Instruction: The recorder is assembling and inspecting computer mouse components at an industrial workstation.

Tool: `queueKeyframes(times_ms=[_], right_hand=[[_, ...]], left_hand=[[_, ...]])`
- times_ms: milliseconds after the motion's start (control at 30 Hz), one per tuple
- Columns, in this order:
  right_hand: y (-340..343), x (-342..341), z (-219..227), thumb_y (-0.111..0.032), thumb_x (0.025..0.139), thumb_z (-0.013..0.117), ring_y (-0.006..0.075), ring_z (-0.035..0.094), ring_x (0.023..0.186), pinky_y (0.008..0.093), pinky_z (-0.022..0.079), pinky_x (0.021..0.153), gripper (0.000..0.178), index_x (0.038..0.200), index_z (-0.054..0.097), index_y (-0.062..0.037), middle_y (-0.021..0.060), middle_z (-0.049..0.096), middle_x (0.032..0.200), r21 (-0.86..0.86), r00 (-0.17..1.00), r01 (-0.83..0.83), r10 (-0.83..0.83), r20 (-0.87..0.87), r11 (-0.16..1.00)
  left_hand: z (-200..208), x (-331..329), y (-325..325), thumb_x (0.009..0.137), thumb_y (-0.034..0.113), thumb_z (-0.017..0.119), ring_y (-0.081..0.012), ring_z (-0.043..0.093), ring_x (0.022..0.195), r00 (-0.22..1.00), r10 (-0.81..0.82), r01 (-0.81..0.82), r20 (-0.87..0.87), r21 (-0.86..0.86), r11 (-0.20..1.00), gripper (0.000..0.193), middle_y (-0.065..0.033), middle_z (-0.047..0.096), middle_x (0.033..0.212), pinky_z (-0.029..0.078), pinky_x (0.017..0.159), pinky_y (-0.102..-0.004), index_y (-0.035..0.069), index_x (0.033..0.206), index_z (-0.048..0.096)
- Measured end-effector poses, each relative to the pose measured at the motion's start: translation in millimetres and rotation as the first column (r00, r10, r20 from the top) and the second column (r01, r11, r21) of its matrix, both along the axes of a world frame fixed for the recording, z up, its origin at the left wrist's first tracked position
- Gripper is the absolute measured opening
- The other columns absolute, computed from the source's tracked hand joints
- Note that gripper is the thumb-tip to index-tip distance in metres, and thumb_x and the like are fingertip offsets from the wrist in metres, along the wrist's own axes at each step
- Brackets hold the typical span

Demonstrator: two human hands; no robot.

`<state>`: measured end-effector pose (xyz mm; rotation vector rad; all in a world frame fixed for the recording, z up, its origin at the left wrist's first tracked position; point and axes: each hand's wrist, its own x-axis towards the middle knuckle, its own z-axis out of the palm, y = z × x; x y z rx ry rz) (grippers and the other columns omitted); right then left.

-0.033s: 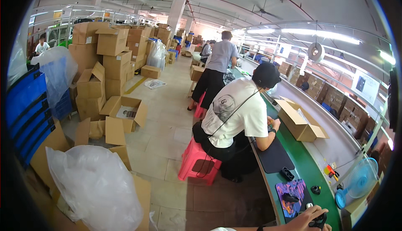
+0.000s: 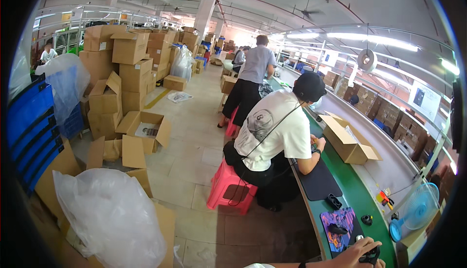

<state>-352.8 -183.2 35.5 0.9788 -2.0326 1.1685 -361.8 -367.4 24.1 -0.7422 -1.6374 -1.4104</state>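
At the lower right edge, my left hand (image 2: 359, 254) is closed on a small, dark, rounded black object (image 2: 370, 255), which I cannot identify for certain. Fingers cover much of it. Only a sliver of my right hand (image 2: 380, 264) shows beside that object, cut off by the picture's edge, so its grip is hidden. Just beyond my left hand is a patterned purple and orange mouse pad (image 2: 335, 215) with a black computer mouse (image 2: 337, 229) on it. A small white item (image 2: 359, 238) sits by my fingertips.
The green bench (image 2: 318, 144) holds a black mat (image 2: 318, 180), a black holder (image 2: 333, 201), a small black part (image 2: 367, 220) and an open carton (image 2: 348, 139). A blue fan (image 2: 421, 209) stands right. A co-worker (image 2: 275, 132) sits ahead on a pink stool (image 2: 231, 187). Cartons (image 2: 134, 78) stand left.
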Motion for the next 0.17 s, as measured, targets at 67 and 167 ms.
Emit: queueKeyframes(times_ms=[67,167], right_hand=[[-3.0,2.2,-0.6,0.007,0.089,0.057,0.0202,0.059,0.09,0.0275,0.048,0.07,0.025,0.112,0.063,0.0035,0.0137,0.062,0.108,0.037,0.998,0.048,-0.047,-0.035,0.998],[-1.6,-4.9,-8.0,0.006,0.09,0.056,0.0216,0.059,0.096,0.0277,0.048,0.073,0.024,0.112,0.063,0.0027,0.014,0.061,0.11,0.033,0.997,0.062,-0.061,-0.043,0.998]], left_hand=[[1.4,0.9,-4.2,0.072,0.047,0.077,-0.0319,0.048,0.098,1.0,0.008,-0.008,0.021,0.001,1.0,0.067,-0.0158,0.052,0.105,0.042,0.081,-0.0413,0.004,0.12,0.055],[-9.8,-11.7,-3.0,0.072,0.043,0.076,-0.0337,0.048,0.107,0.988,-0.055,0.064,0.145,-0.052,0.997,0.074,-0.0139,0.047,0.115,0.039,0.093,-0.0428,0.005,0.129,0.049]])
